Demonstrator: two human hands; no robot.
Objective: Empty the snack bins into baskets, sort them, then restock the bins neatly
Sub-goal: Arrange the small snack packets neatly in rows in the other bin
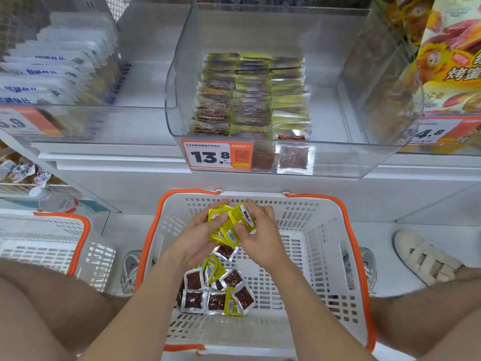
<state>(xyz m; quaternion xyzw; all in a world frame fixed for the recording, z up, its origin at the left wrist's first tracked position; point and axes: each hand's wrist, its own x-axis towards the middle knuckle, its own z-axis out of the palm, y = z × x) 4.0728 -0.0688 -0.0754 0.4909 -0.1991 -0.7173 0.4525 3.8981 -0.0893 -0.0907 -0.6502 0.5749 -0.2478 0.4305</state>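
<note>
A stack of yellow snack packets point(230, 225) is held over the white basket with orange rim point(322, 246). My left hand point(197, 237) cups the stack from the left, and my right hand point(260, 235) grips it from the right. Several more packets point(217, 290), yellow-backed with clear fronts showing brown snack, lie loose on the basket floor below my hands. Above, the clear plastic bin point(179, 82) holds three neat rows of the same packets point(250, 97), with a 13.8 price tag point(216, 155) on its front.
A second white basket point(78, 230) sits at the left. Neighbouring clear bins hold white-and-blue packets point(52, 69) on the left and orange bags point(447, 56) on the right. A water bottle point(56, 201) lies on the lower left shelf. A person's shoe point(421, 256) stands at the right.
</note>
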